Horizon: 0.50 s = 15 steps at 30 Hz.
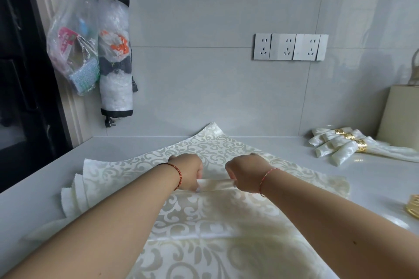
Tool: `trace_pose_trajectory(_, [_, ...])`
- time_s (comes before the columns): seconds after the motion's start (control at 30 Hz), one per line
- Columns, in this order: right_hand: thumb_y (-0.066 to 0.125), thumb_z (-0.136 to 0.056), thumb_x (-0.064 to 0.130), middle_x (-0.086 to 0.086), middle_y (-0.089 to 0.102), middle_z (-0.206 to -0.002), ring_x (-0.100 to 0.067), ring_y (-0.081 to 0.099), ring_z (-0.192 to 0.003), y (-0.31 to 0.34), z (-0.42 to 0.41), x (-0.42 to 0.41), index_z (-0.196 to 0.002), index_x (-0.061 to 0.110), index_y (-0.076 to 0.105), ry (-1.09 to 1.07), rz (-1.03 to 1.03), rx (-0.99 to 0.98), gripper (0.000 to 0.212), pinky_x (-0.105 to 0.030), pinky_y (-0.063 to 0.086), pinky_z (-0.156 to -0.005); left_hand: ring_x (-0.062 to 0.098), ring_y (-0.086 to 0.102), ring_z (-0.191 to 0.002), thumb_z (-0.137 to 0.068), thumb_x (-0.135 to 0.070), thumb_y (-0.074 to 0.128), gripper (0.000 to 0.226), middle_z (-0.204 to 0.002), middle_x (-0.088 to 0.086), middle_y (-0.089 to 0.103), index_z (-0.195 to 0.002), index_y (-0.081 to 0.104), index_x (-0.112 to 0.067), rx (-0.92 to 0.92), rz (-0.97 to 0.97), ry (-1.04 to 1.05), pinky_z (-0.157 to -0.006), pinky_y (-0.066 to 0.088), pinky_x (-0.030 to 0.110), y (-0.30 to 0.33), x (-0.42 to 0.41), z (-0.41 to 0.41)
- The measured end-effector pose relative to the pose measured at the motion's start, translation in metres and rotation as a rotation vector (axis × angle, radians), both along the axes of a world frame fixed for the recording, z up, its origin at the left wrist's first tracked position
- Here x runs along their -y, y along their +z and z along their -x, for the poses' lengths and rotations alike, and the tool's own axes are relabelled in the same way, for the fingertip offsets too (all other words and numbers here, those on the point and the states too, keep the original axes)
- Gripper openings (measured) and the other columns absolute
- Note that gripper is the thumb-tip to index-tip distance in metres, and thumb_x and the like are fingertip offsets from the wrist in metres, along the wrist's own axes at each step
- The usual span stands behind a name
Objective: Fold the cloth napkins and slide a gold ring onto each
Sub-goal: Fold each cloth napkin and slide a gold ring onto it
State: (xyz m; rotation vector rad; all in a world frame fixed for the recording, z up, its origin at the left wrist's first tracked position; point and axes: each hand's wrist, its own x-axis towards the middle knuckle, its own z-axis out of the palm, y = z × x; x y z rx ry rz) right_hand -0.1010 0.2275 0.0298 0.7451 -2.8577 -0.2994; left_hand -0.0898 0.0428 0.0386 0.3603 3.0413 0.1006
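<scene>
On the glossy countertop [136,149], both hands' fingers, left hand [190,171] and right hand [246,173], pinch a raised fold of satiny damask napkin [204,215].

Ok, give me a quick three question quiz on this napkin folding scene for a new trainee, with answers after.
1. True or false: both hands pinch a fold in the top napkin.
2. Where do the finished ringed napkins lie: A) near left, B) far right, C) behind the stack?
3. What loose item shows at the right edge of the counter?

Key
1. True: left hand and right hand grip it.
2. B.
3. A gold ring.
</scene>
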Motion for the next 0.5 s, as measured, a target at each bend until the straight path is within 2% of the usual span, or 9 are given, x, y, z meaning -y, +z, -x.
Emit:
trace_pose_trajectory(0.07, [0.052,-0.077,0.002,-0.004,0.064,-0.093,-0.027,0.060,-0.083,-0.003,-0.008,-0.001,-0.091,0.015,0.059,0.054,-0.040,-0.083,0.021,-0.031,0.039,-0.082,0.012,0.051,-0.082,-0.082,-0.019,0.069,0.023,-0.077,-0.013,0.057,-0.067,0.052,-0.026,-0.094,0.023,-0.031,-0.101,0.031,0.030,-0.004,0.001,-0.007])
trace_pose_trajectory(0.17, [0.051,-0.072,-0.001,-0.004,0.065,-0.092,-0.026,0.058,-0.079,-0.003,-0.018,-0.003,-0.090,0.014,0.061,0.088,-0.073,-0.104,0.026,-0.031,0.039,-0.082,0.015,0.053,-0.092,-0.083,-0.008,0.058,0.027,-0.087,-0.011,0.065,-0.064,0.052,-0.026,-0.151,0.047,-0.061,-0.106,0.029,0.031,-0.010,0.005,-0.017])
trace_pose_trajectory(0.23, [0.050,-0.073,0.000,-0.004,0.066,-0.093,-0.026,0.060,-0.084,-0.003,-0.023,-0.003,-0.093,0.015,0.063,0.087,-0.093,-0.065,0.028,-0.032,0.043,-0.083,0.021,0.052,-0.106,-0.084,-0.005,0.056,0.027,-0.099,-0.011,0.066,-0.072,0.058,-0.029,-0.133,0.054,-0.073,-0.105,0.033,0.031,-0.011,0.007,-0.022])
trace_pose_trajectory(0.3, [0.051,-0.074,0.004,-0.006,0.066,-0.094,-0.027,0.061,-0.087,-0.001,-0.028,-0.003,-0.096,0.015,0.065,0.072,-0.093,-0.008,0.028,-0.033,0.048,-0.081,0.020,0.049,-0.110,-0.085,-0.002,0.054,0.031,-0.108,-0.009,0.065,-0.088,0.068,-0.030,-0.074,0.045,-0.080,-0.098,0.036,0.025,-0.008,0.008,-0.028])
trace_pose_trajectory(0.33, [0.051,-0.075,0.006,-0.006,0.066,-0.094,-0.027,0.062,-0.088,0.001,-0.030,-0.004,-0.096,0.015,0.066,0.055,-0.077,0.024,0.028,-0.033,0.049,-0.078,0.016,0.052,-0.105,-0.085,-0.002,0.053,0.033,-0.108,-0.008,0.066,-0.091,0.070,-0.029,-0.029,0.033,-0.073,-0.090,0.037,0.020,-0.005,0.008,-0.030])
trace_pose_trajectory(0.4, [0.051,-0.076,0.010,-0.008,0.067,-0.094,-0.028,0.063,-0.089,0.006,-0.031,-0.005,-0.094,0.014,0.068,0.007,-0.011,0.096,0.025,-0.032,0.050,-0.075,0.009,0.056,-0.082,-0.084,-0.007,0.053,0.027,-0.098,-0.005,0.069,-0.080,0.070,-0.027,0.060,-0.020,-0.050,-0.071,0.043,0.018,0.001,0.008,-0.032])
trace_pose_trajectory(0.43, [0.051,-0.077,0.012,-0.010,0.067,-0.094,-0.029,0.063,-0.090,0.008,-0.029,-0.006,-0.093,0.012,0.068,-0.011,0.022,0.128,0.023,-0.032,0.050,-0.074,0.011,0.055,-0.073,-0.085,-0.012,0.053,0.022,-0.091,-0.001,0.069,-0.076,0.069,-0.024,0.086,-0.046,-0.041,-0.068,0.046,0.020,0.003,0.009,-0.032])
trace_pose_trajectory(0.5, [0.054,-0.080,0.017,-0.011,0.069,-0.094,-0.030,0.064,-0.091,0.010,-0.024,-0.008,-0.090,0.011,0.069,-0.026,0.069,0.184,0.019,-0.031,0.050,-0.072,0.015,0.053,-0.069,-0.087,-0.020,0.057,0.020,-0.078,0.000,0.064,-0.069,0.065,-0.021,0.090,-0.084,-0.038,-0.067,0.046,0.025,0.006,0.011,-0.030])
